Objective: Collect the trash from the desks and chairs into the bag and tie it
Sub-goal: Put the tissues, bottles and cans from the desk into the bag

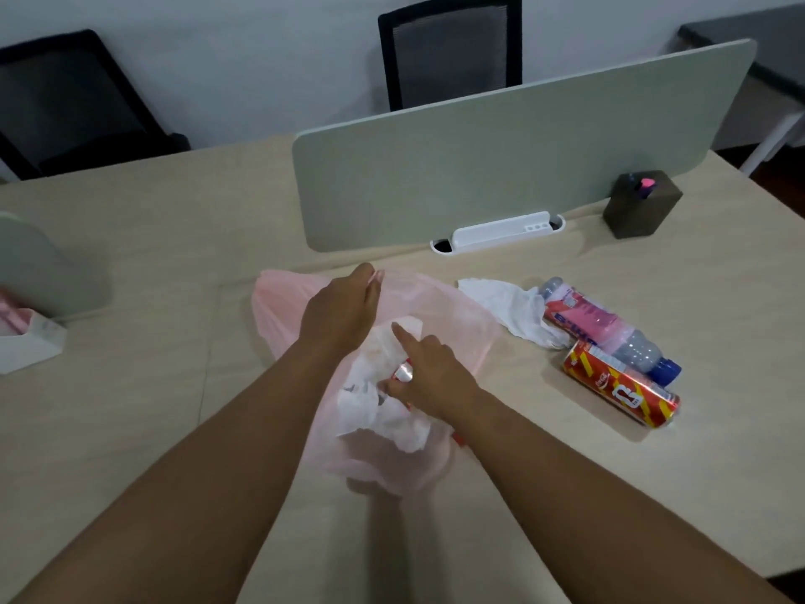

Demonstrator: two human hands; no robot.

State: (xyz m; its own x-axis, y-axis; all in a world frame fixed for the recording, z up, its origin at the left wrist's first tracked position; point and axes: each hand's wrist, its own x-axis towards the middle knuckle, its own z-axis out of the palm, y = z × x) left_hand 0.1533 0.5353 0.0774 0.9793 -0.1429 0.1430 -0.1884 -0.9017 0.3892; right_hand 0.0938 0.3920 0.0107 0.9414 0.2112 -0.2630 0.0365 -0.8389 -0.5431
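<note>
Your pale desk [130, 429] runs back to a grey-green divider [501, 167], with black chairs [451, 50] beyond. The pink bag [461, 329] lies at centre. Your left hand [344, 311] pinches its far rim; your right hand [435, 377] grips a silver-topped can [403, 371] among tissues. A loose tissue [509, 307], bottle [610, 333] and red can [620, 385] crowd the right; open surface stretches left toward a white box [30, 342].

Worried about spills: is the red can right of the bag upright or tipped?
Tipped. The red can lies on its side on the desk, beside the plastic bottle, also lying down.
</note>
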